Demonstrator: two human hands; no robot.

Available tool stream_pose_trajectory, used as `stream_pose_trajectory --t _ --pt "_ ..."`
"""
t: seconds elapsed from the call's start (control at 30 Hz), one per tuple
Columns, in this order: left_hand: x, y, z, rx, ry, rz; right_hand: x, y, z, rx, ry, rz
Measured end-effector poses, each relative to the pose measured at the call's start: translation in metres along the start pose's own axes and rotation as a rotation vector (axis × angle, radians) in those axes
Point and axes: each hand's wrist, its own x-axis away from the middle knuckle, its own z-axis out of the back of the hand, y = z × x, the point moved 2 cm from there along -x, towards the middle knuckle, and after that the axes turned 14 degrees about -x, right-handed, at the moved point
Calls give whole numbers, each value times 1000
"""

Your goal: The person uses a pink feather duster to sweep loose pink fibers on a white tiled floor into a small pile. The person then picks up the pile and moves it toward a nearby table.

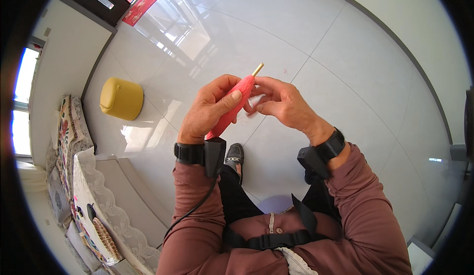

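Note:
My left hand [213, 108] grips a coral-pink, rough-textured bundle [230, 112], its thumb pressed along the near side. The bundle tapers towards its upper end, where a thin tan stick [258, 69] pokes out. It is held at a slant above the floor, and its lower end is partly hidden by my left wrist. My right hand [279, 103] is close beside the bundle's upper part with its fingers curled. A small white piece [255, 100] shows among those fingers; it is blurred, and whether they pinch it cannot be told.
A yellow round stool [121, 98] stands on the tiled floor [344, 101] at the left. Nearer me on that side is a table with a lace-edged cloth [111, 208], bearing a woven item [105, 238]. Behind it runs a sofa with patterned covers [68, 127]. A red mat [148, 3] lies by the door.

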Motion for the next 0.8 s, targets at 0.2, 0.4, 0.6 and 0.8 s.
stream_pose_trajectory --t 0.2,0.4,0.6,0.8 --pt "3 -2 6 -71 21 43 10 -11 8 343 47 -78" --pt "-2 -6 3 -200 66 155 22 -17 2 640 69 132" --pt "-7 -8 -2 -370 73 189 30 -24 6 692 0 269" --pt "-11 -10 -8 -421 89 211 35 -28 9 776 -78 260"
